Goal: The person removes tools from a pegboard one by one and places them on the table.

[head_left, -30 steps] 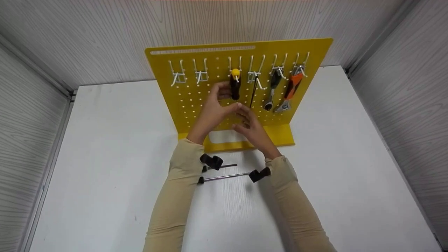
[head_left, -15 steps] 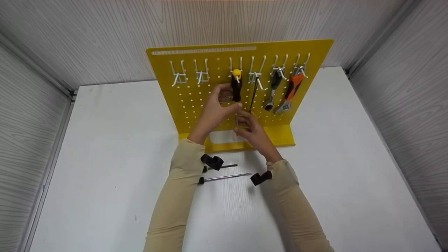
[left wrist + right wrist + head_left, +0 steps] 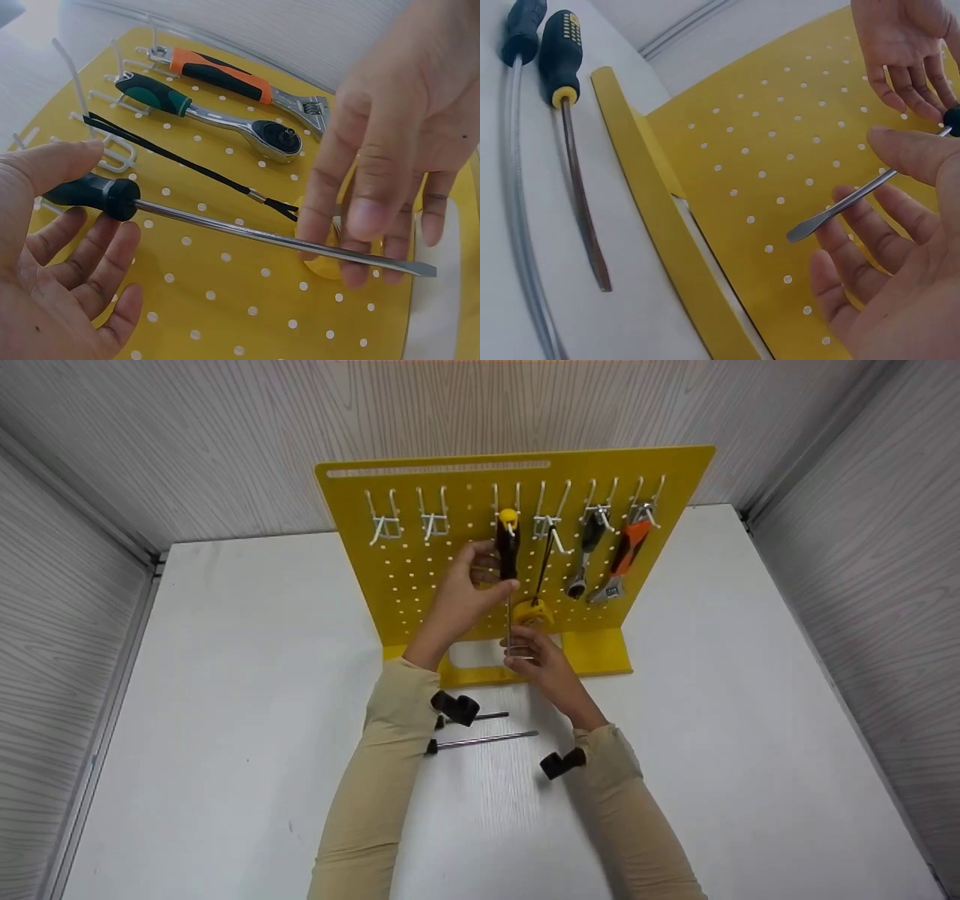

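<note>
Hung along the pegboard point(image 3: 409, 577), left to right: flathead screwdriver point(image 3: 508, 555), tape measure point(image 3: 532, 613), ratchet wrench point(image 3: 591, 536), adjustable wrench point(image 3: 628, 547). Before it, on the tabletop point(image 3: 225, 697): two screwdrivers point(image 3: 561, 56).

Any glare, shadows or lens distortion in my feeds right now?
Head: soft shadow on the white table beside the right sleeve. Left wrist: bright glare in the top-left corner, light reflecting off the flat-blade screwdriver. Right wrist: the leftmost screwdriver looks bowed, probably lens distortion.
</note>
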Motion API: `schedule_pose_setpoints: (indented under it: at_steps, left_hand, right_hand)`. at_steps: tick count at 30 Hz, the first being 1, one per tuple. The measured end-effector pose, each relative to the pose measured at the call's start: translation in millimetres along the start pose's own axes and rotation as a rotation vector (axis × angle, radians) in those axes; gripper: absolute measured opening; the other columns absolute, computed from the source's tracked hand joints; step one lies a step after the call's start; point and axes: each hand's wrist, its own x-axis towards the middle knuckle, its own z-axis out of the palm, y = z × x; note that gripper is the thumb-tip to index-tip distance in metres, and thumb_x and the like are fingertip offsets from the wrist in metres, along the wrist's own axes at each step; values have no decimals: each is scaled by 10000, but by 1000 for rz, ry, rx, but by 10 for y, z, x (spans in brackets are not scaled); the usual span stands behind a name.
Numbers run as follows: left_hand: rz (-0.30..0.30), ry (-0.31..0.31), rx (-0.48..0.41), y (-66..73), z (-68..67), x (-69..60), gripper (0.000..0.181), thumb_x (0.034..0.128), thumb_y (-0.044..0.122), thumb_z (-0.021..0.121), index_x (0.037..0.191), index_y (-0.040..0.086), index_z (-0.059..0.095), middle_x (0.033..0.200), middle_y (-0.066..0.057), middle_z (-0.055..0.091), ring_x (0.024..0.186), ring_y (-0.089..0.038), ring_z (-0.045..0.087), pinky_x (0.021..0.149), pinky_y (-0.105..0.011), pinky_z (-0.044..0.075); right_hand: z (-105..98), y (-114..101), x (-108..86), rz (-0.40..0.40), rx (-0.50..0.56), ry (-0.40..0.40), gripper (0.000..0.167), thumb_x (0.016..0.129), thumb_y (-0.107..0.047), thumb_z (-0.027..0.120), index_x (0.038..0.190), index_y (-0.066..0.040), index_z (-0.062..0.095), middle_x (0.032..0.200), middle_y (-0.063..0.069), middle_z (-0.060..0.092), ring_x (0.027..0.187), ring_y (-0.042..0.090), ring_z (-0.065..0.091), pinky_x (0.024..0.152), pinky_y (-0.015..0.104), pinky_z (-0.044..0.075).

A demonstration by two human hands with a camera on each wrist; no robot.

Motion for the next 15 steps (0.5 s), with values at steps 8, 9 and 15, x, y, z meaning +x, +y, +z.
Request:
schedule_pose_setpoints:
  at_steps: [8,9,15]
  left_hand:
    - [13,9,41,32,13,1,595,890,290,685,1385,93,419,1211,-104,568,1084,-201,549,936,-325,466]
    - [13,8,44,35,17,4,597,892,290,682,1388,91,416,1209,-106,567,1084,-202,548,934,-326,466]
    - [7,19,49,44,34,28,546,914,237,660,1384,90,424,1183,-108,567,1054,-196,540,912,-314,459]
  right_hand:
    - [30,83,-69,12,8,9,473,937,-154,629,1355,-6,465,1292,197,575,1176,259,565,1036,392,445]
    - [30,98,-74,11,8,12,465,936,-151,629,1347,2,473,1284,190,579,1171,259,570,1028,384,452]
    - [44,166,-101,4,16,17,421,928,-120,634,1292,49,505,1215,163,595,1115,236,593,950,294,489]
